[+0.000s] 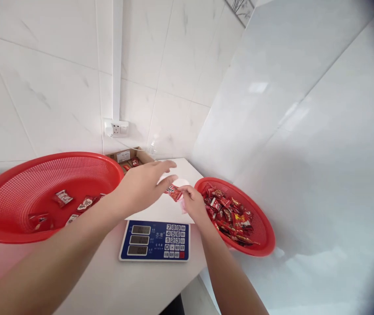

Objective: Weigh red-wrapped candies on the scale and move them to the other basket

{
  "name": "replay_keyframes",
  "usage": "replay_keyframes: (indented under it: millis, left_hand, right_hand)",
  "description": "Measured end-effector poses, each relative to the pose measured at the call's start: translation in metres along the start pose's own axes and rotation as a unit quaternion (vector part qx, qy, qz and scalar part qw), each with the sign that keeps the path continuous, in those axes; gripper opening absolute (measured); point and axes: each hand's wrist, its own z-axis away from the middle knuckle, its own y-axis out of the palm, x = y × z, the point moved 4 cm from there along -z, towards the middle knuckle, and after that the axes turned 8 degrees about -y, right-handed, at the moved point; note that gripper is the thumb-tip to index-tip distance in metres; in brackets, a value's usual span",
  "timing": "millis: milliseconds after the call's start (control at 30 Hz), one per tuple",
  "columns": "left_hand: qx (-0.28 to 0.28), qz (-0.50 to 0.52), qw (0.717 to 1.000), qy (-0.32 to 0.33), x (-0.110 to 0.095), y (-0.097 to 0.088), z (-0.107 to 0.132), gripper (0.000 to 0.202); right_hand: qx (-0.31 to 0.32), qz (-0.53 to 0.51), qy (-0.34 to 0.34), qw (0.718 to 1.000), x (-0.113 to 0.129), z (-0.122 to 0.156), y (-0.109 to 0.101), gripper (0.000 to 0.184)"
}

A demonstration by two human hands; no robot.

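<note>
Above the white pan (159,213) of a digital scale, my right hand (193,204) pinches a small red snack packet (174,193) by its right end. Something thin and pinkish hangs by these fingers; I cannot make out what it is. My left hand (145,186) is just left of the packet, fingers stretched and thumb apart, its thumb tip close to the packet's upper edge. Whether it touches the packet is unclear. The scale's blue panel (156,240), with displays and number keys, faces me below both hands.
A large red basket (58,159) with several wrapped snacks stands left, partly behind my left forearm. At right, a smaller red basket (267,238) holds many red packets. Behind are a cardboard box (145,156), a clear bottle (153,144) and a wall socket (117,128).
</note>
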Motion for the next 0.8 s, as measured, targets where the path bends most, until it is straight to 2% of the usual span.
replay_keyframes:
  millis: [67, 167, 267, 400, 467, 567, 667, 800]
  left_hand:
    - [-0.068, 0.119, 0.989, -0.047, 0.015, -0.002, 0.010, 0.034]
    - [-0.105, 0.230, 0.961, -0.115, 0.041, 0.014, 0.035, 0.034]
    - [-0.100, 0.269, 0.947, -0.144, 0.057, 0.043, 0.059, 0.034]
    - [-0.052, 0.262, 0.954, -0.136, 0.065, 0.087, 0.083, 0.028]
    - [-0.049, 0.250, 0.963, -0.092, 0.063, 0.103, 0.094, 0.023]
    - [-0.074, 0.223, 0.970, 0.054, 0.049, 0.119, 0.113, 0.016]
    - [-0.086, 0.201, 0.955, 0.202, 0.031, 0.132, 0.134, 0.017]
    - [-0.053, 0.201, 0.928, 0.309, 0.015, 0.159, 0.157, 0.019]
  right_hand:
    - [0.021, -0.013, 0.022, 0.999, -0.005, -0.005, 0.012, 0.032]
    - [-0.026, -0.059, 0.085, 0.994, -0.017, -0.007, 0.010, 0.036]
    - [-0.071, -0.186, 0.165, 0.966, -0.027, -0.002, 0.001, 0.039]
    - [-0.067, -0.326, 0.197, 0.922, -0.033, 0.004, 0.001, 0.052]
    - [-0.061, -0.331, 0.191, 0.922, -0.035, 0.005, 0.004, 0.055]
    - [-0.072, -0.296, 0.166, 0.938, -0.038, 0.004, 0.009, 0.048]
    - [-0.070, -0.245, 0.147, 0.956, -0.040, 0.001, 0.016, 0.043]
    - [-0.022, -0.188, 0.136, 0.972, -0.040, -0.004, 0.019, 0.049]
